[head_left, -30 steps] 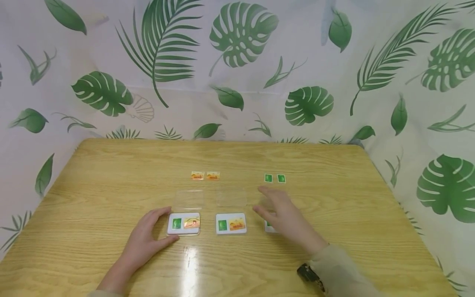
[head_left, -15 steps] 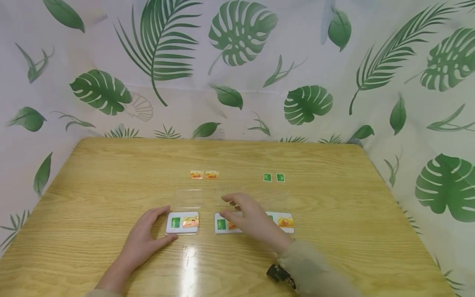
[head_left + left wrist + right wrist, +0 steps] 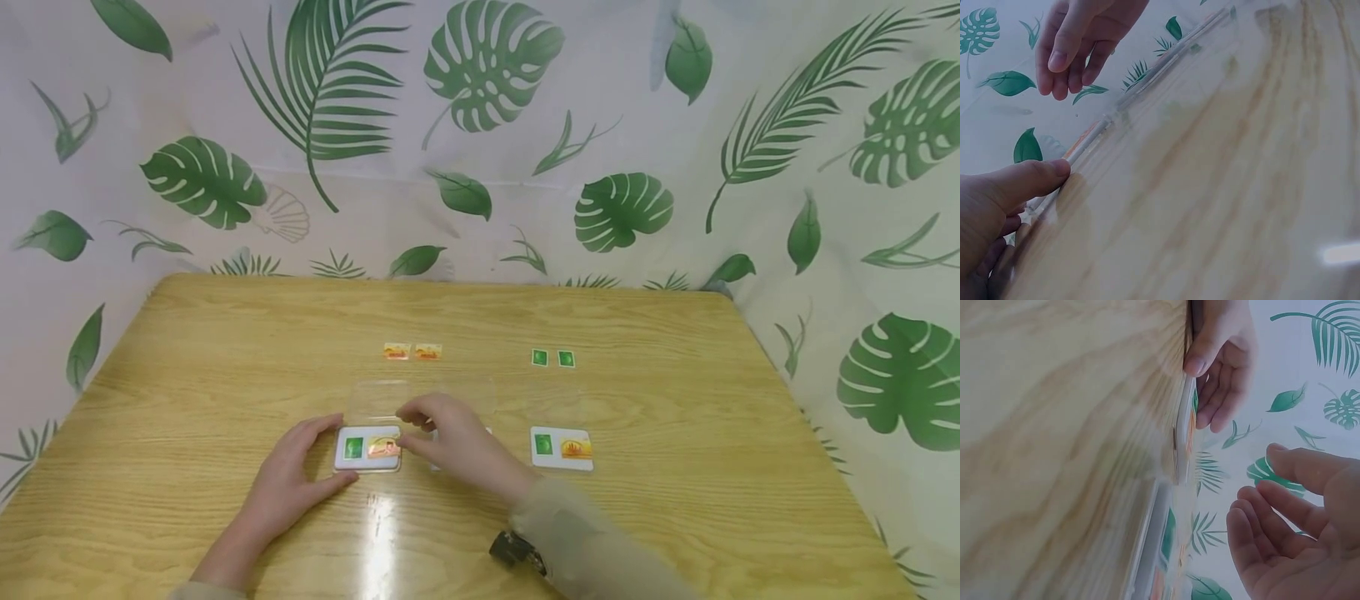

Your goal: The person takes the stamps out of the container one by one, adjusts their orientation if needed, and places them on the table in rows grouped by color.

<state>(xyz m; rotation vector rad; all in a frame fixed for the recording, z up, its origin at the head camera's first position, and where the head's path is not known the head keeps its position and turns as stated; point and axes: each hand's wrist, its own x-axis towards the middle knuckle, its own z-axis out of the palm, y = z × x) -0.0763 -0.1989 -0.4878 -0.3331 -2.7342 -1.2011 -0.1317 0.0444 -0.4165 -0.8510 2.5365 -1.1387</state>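
Note:
A flat white case (image 3: 365, 448) with a green and an orange sticker on it lies on the table. My left hand (image 3: 288, 471) holds it at its left end, thumb on the near edge and index finger at the far corner. The left wrist view shows that thumb (image 3: 1044, 175) against the case's rim. My right hand (image 3: 457, 442), fingers loosely bent and holding nothing, hovers over a second such case (image 3: 1147, 550), mostly hidden in the head view. Its fingertips overlap the right end of the left case. A third stickered case (image 3: 557, 451) lies to the right.
Clear thin covers lie behind the cases, the left cover (image 3: 379, 398) showing best. Farther back are two orange stickers, one here (image 3: 397, 351), and two green stickers, one here (image 3: 539, 357). The wooden table (image 3: 225, 350) meets a leaf-patterned cloth (image 3: 525, 217).
My right hand has moved left from the right case, across the middle one, to the left case's right end. The right case is uncovered to view. My left hand stays in place.

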